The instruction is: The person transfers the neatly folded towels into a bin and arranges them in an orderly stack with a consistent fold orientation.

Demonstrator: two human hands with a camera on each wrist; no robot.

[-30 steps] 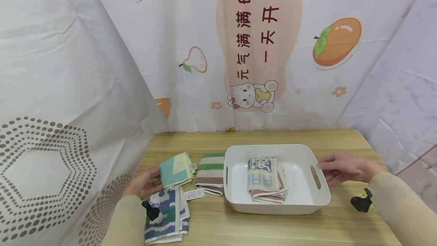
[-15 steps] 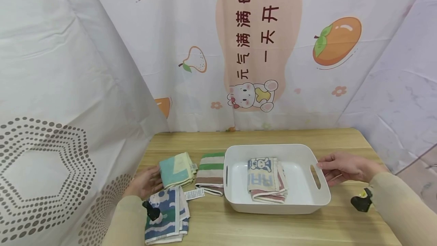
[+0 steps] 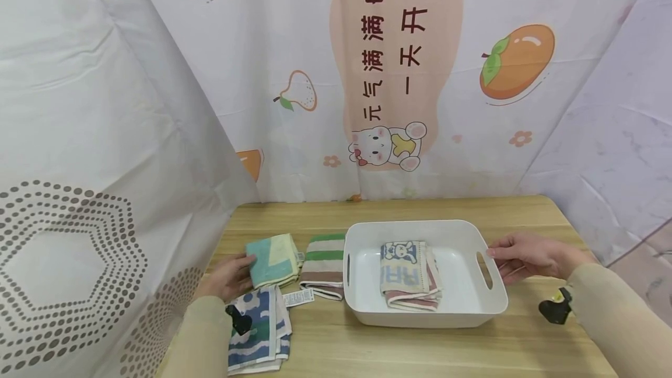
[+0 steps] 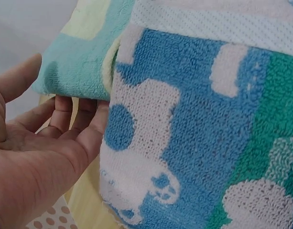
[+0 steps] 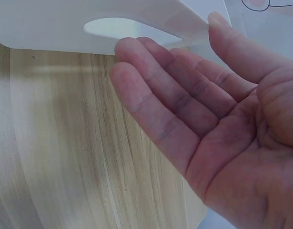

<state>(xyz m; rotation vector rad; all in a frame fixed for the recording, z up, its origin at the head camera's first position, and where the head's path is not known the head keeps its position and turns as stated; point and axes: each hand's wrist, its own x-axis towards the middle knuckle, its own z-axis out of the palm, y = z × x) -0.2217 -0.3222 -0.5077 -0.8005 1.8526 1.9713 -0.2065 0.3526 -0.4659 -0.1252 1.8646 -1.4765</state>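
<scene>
In the head view, my left hand (image 3: 229,276) is at the near left corner of a folded teal and yellow towel (image 3: 274,260). The left wrist view shows its fingers (image 4: 63,112) tucked under the towel's edge and the thumb at the upper side. A blue, green and white patterned towel (image 3: 257,331) lies just in front, partly covered by the left sleeve. Beside the right end of a white plastic basket (image 3: 425,321), my right hand (image 3: 530,258) has loosely extended fingers by the handle hole, thumb at the rim. Inside lies a folded cream, blue and pink bear towel (image 3: 404,276).
A green, brown and cream striped towel (image 3: 322,261) lies against the basket's left side. The wooden table (image 3: 399,354) backs onto a hanging printed curtain (image 3: 294,150), and another pale curtain (image 3: 121,150) hangs along the left.
My left hand has shifted slightly right, its thumb now overlapping the teal and yellow towel's corner. The right hand and the basket have stayed in place.
</scene>
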